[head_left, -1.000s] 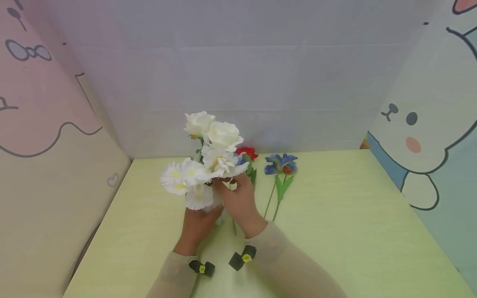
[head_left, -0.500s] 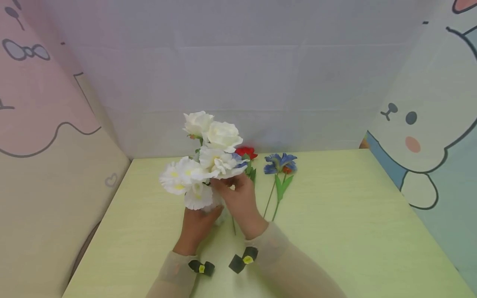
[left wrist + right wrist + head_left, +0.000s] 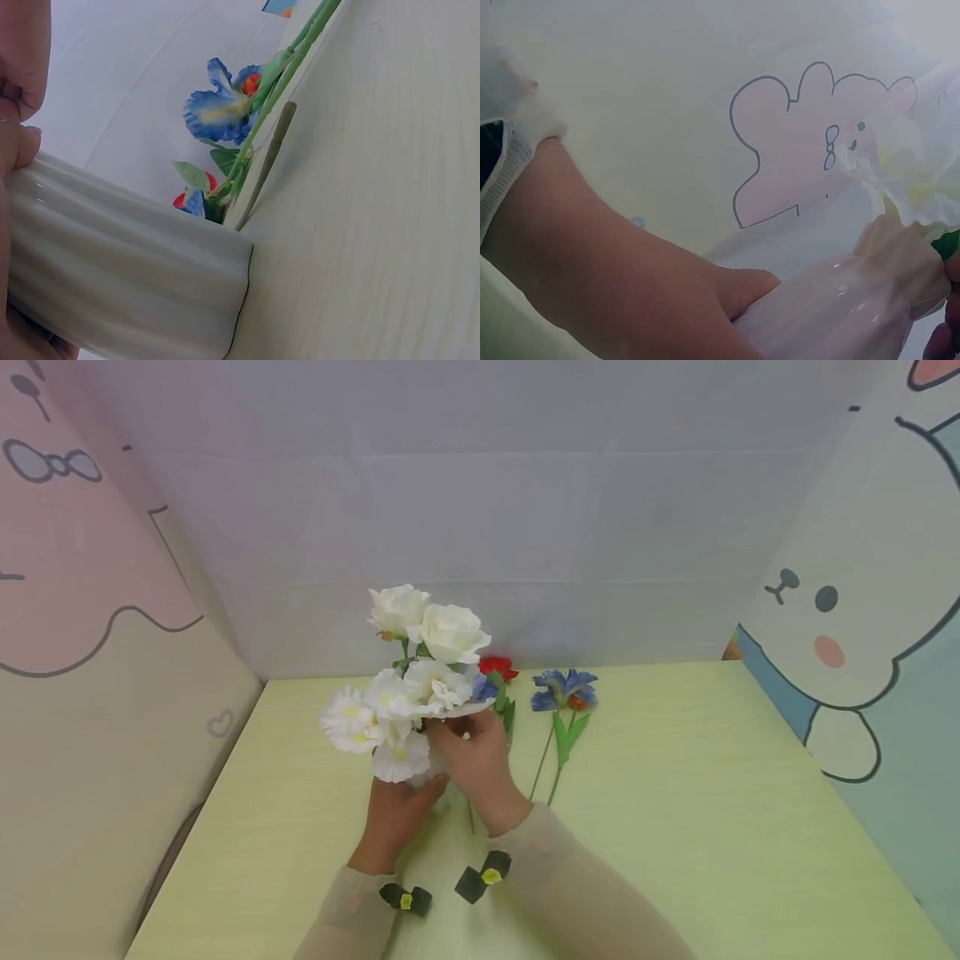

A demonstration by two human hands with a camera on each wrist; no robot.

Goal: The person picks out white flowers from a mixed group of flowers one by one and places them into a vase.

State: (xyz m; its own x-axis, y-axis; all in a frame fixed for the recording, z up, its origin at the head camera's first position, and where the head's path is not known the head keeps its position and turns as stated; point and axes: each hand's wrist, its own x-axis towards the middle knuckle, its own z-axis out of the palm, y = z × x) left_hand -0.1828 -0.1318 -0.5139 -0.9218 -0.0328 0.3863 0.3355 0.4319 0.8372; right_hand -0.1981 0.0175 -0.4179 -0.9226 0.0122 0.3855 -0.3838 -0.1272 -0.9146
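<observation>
My left hand (image 3: 399,817) grips a glossy white vase with a wavy, ribbed wall (image 3: 135,251), low on its side in the head view. The vase stands upright on the table, mostly hidden by blossoms in the head view. White artificial flowers (image 3: 452,633) rise from its mouth, with ruffled, yellow-centred blossoms (image 3: 351,720) leaning left. At the vase mouth, my right hand (image 3: 486,768) pinches a white flower just under its head; petals partly cover the fingertips. In the right wrist view, the vase neck (image 3: 904,259) narrows below a pale blossom.
Right of the vase, a blue iris-like flower (image 3: 557,690) with an orange-red bloom lies on the pale yellow-green table (image 3: 675,827). A red flower (image 3: 498,669) and another blue bloom (image 3: 483,687) lie behind the right hand. A grey curtain wall (image 3: 480,527) closes the back.
The ruffled white blossoms have turned and spread slightly under my right hand, which has shifted a little to the left. My left hand stays where it was on the vase.
</observation>
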